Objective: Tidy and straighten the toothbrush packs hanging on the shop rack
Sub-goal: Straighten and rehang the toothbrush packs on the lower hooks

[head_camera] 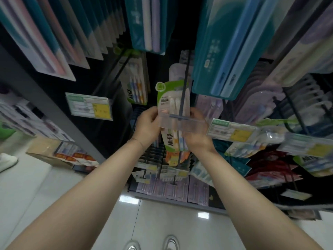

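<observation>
Toothbrush pack, green and white, is being held upright beneath a dark rack peg, with the left hand and right hand gripping its opposite side edges.

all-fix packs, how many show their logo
3: held pack gripped by left hand and right hand, hanging pack behind it, far-right pack. Others may be hidden.

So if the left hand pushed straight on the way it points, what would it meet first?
The left hand grips the green toothbrush pack, so that comes first; next, likely the dark peg, though depth is unclear.
</observation>
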